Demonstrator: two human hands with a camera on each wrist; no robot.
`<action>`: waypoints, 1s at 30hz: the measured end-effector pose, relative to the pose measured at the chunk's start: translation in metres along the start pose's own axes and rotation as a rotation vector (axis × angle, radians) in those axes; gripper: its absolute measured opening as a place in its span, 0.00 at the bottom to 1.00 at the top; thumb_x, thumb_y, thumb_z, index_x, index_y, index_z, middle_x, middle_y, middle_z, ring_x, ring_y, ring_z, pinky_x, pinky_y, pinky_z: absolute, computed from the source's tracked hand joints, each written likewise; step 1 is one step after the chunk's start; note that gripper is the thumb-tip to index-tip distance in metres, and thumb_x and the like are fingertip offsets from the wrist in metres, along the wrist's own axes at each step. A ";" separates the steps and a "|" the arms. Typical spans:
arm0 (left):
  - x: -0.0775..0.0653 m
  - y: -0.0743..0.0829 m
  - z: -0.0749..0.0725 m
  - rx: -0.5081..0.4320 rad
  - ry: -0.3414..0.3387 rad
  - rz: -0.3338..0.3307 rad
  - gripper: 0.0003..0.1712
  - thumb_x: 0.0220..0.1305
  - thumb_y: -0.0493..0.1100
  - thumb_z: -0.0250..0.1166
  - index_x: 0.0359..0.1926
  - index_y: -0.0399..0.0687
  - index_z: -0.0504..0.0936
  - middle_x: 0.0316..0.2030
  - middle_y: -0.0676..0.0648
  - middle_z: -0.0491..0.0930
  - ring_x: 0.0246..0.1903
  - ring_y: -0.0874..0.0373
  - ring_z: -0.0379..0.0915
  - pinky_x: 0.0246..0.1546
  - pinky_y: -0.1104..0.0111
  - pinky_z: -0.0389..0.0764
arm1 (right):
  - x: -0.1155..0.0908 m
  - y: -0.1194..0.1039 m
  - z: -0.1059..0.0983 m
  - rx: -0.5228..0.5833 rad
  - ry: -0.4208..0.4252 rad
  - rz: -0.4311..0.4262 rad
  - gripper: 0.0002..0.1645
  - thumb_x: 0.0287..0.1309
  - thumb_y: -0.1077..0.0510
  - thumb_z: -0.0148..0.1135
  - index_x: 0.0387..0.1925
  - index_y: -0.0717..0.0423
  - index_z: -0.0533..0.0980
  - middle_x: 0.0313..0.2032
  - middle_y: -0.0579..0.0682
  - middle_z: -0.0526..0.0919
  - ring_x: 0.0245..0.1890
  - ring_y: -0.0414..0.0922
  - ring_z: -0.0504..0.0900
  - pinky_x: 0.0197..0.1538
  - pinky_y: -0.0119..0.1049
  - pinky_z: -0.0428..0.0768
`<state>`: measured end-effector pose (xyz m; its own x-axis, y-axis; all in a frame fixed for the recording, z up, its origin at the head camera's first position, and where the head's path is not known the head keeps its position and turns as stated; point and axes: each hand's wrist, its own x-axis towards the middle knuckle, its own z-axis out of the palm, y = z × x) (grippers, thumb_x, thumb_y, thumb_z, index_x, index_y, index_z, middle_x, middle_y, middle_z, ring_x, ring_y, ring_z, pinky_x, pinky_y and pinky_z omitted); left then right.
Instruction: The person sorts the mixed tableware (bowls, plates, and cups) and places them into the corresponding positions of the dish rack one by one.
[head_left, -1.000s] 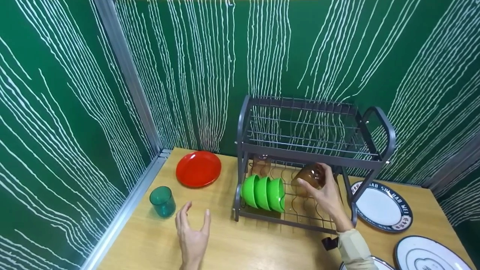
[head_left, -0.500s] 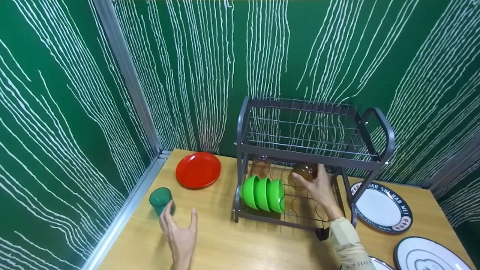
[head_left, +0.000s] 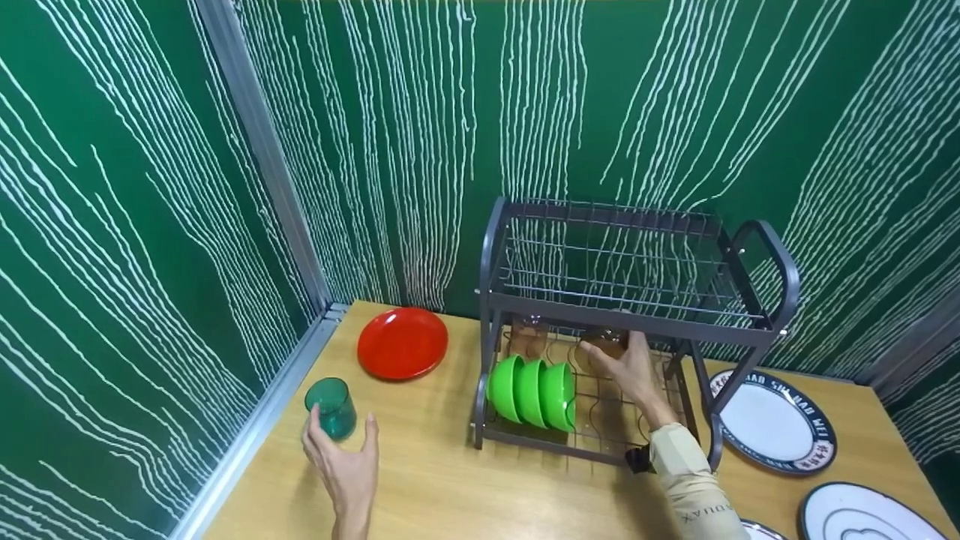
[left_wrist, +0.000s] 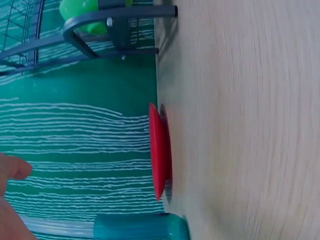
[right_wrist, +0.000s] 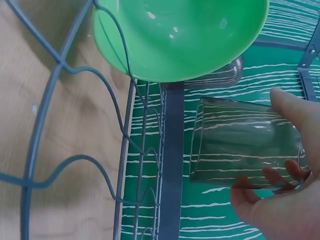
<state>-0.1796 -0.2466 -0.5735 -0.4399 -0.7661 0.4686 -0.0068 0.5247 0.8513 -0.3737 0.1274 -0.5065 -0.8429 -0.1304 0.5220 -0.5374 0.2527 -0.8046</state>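
My right hand [head_left: 630,371] grips a brownish see-through glass [head_left: 606,341] inside the lower tier of a dark two-tier dish rack [head_left: 622,304]. In the right wrist view, the thumb and curled fingers hold the glass [right_wrist: 240,145] sideways around its base end, with its rim facing the wires. Three green bowls [head_left: 529,394] stand on edge, nested, to its left. My left hand [head_left: 341,469] is at a teal cup [head_left: 332,409], thumb and fingers spread. One finger overlaps the cup's near left side in the head view; the left wrist view shows the hand apart from the cup [left_wrist: 140,227].
Another see-through glass [head_left: 529,335] stands at the rack's back left. A red plate [head_left: 403,343] lies left of the rack. White plates with dark rims, including an oval one [head_left: 776,420], lie to the right. Green walls with white streaks [head_left: 390,150] enclose the table.
My right hand has carried the brown glass farther back into the lower tier, under the upper shelf. My left hand has moved left to the teal cup.
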 end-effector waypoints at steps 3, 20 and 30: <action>0.005 -0.005 0.001 0.009 -0.002 -0.047 0.54 0.45 0.47 0.77 0.69 0.43 0.57 0.63 0.35 0.60 0.62 0.38 0.57 0.58 0.43 0.63 | 0.000 -0.007 0.002 -0.030 -0.010 0.012 0.46 0.47 0.67 0.71 0.65 0.68 0.57 0.60 0.67 0.64 0.62 0.60 0.63 0.65 0.55 0.60; 0.025 -0.030 0.008 0.012 -0.115 -0.266 0.62 0.49 0.50 0.75 0.73 0.43 0.43 0.65 0.31 0.52 0.65 0.35 0.50 0.61 0.40 0.57 | 0.019 0.003 0.018 -0.037 -0.084 0.032 0.45 0.50 0.66 0.70 0.67 0.62 0.57 0.54 0.60 0.73 0.51 0.52 0.75 0.50 0.29 0.73; 0.030 -0.040 0.015 0.039 -0.148 -0.313 0.62 0.50 0.54 0.73 0.74 0.44 0.41 0.65 0.32 0.53 0.62 0.36 0.55 0.58 0.39 0.61 | 0.022 0.012 0.024 0.028 -0.119 0.081 0.48 0.50 0.67 0.69 0.68 0.66 0.53 0.59 0.69 0.66 0.55 0.62 0.73 0.56 0.54 0.72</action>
<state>-0.2060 -0.2846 -0.5970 -0.5364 -0.8315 0.1444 -0.1947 0.2884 0.9375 -0.3994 0.1042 -0.5111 -0.8796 -0.2244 0.4194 -0.4670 0.2398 -0.8511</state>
